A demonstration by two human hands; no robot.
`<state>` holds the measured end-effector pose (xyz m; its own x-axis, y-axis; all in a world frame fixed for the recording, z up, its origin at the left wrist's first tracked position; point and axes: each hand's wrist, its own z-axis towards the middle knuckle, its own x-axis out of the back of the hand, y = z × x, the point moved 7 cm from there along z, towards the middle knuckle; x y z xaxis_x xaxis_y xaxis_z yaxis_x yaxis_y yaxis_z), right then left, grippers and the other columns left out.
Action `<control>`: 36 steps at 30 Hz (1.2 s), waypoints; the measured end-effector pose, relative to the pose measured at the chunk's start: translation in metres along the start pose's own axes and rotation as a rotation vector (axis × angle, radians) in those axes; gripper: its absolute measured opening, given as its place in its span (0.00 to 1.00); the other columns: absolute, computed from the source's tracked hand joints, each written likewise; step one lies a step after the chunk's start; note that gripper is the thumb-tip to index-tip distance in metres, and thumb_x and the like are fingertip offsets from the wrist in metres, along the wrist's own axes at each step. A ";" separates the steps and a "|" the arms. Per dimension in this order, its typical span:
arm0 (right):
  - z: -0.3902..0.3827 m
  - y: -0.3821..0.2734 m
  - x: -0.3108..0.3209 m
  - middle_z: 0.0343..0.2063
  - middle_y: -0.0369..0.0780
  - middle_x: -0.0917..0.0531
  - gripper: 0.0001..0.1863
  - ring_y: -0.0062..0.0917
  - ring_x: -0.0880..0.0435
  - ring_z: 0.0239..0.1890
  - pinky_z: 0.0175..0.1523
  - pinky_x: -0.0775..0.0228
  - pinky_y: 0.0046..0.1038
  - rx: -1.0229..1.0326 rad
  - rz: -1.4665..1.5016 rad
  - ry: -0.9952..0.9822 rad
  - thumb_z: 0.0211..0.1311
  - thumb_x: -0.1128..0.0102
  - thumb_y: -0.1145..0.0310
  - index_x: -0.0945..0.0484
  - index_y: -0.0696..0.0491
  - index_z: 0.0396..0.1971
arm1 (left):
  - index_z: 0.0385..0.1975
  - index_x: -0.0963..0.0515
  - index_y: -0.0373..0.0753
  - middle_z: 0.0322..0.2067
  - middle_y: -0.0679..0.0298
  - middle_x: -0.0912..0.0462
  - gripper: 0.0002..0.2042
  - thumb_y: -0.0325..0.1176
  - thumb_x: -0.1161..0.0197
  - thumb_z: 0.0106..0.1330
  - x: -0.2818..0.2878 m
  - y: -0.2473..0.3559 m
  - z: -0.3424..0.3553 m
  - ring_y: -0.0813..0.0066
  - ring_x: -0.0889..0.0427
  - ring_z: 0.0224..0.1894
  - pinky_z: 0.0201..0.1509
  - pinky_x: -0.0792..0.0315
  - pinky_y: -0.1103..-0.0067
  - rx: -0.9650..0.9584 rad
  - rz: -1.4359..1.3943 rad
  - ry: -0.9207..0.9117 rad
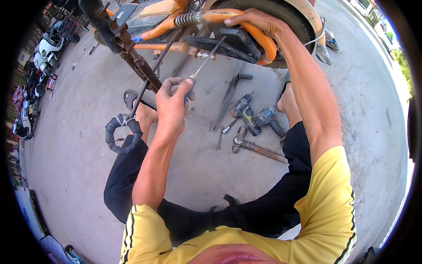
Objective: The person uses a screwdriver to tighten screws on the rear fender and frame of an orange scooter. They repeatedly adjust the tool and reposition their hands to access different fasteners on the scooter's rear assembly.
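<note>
My left hand point(172, 99) is closed round the handle of a screwdriver point(205, 61). The long thin shaft points up and right, its tip at a black plastic cover point(239, 44) under the orange frame of a two-wheeled bike. Farther right, my right hand point(259, 21) grips the curved orange frame tube point(263, 42) beside the tyre point(301, 22), its thumb lying along the tube. Left of the cover is a coil-spring shock absorber point(188, 19). A rusty metal stand point(140, 66) rises left of my left hand, and a thin rod runs down to a black wrapped ring point(124, 134).
On the concrete between my feet lie two cordless drills point(244, 110) point(268, 118), a hammer point(259, 149) and a small socket tool point(226, 129). A flat metal bar point(226, 103) extends beneath the bike. Several parked scooters point(46, 50) line the far left.
</note>
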<state>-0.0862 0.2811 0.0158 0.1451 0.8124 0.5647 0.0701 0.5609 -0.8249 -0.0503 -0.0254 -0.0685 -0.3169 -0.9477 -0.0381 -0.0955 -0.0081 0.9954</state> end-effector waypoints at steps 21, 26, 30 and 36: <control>-0.056 0.005 -0.181 0.37 0.37 0.18 0.14 0.23 0.18 0.40 0.44 0.26 0.27 -0.031 1.331 0.039 0.75 0.41 0.65 0.23 0.59 0.52 | 0.43 0.24 0.32 0.37 0.54 0.20 0.12 0.33 0.36 0.67 0.004 0.033 -0.015 0.60 0.20 0.32 0.40 0.25 0.69 -0.528 0.601 0.151; -0.054 0.010 -0.181 0.35 0.36 0.17 0.15 0.24 0.17 0.39 0.45 0.23 0.30 0.019 1.387 0.024 0.74 0.40 0.67 0.22 0.60 0.52 | 0.49 0.23 0.39 0.37 0.61 0.16 0.16 0.38 0.30 0.67 -0.017 0.046 -0.048 0.59 0.14 0.37 0.36 0.32 0.70 -0.861 1.215 0.182; -0.069 0.004 -0.151 0.33 0.38 0.13 0.14 0.24 0.15 0.34 0.42 0.22 0.29 -0.120 0.884 0.002 0.70 0.35 0.66 0.18 0.61 0.48 | 0.47 0.23 0.39 0.33 0.63 0.16 0.15 0.36 0.28 0.66 -0.015 0.035 -0.040 0.62 0.14 0.28 0.26 0.29 0.69 -1.034 1.269 0.232; -0.091 -0.036 -0.002 0.30 0.46 0.13 0.21 0.46 0.13 0.37 0.46 0.24 0.47 0.752 -0.774 1.227 0.62 0.31 0.52 0.16 0.52 0.47 | 0.44 0.23 0.37 0.29 0.58 0.16 0.14 0.33 0.26 0.63 -0.017 0.045 -0.037 0.58 0.16 0.24 0.24 0.24 0.71 -1.067 1.174 0.183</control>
<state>0.0008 0.2450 0.0424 0.9845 -0.0842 0.1542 0.0799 0.9962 0.0339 -0.0148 -0.0217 -0.0204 0.3841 -0.6119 0.6914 0.8078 0.5853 0.0692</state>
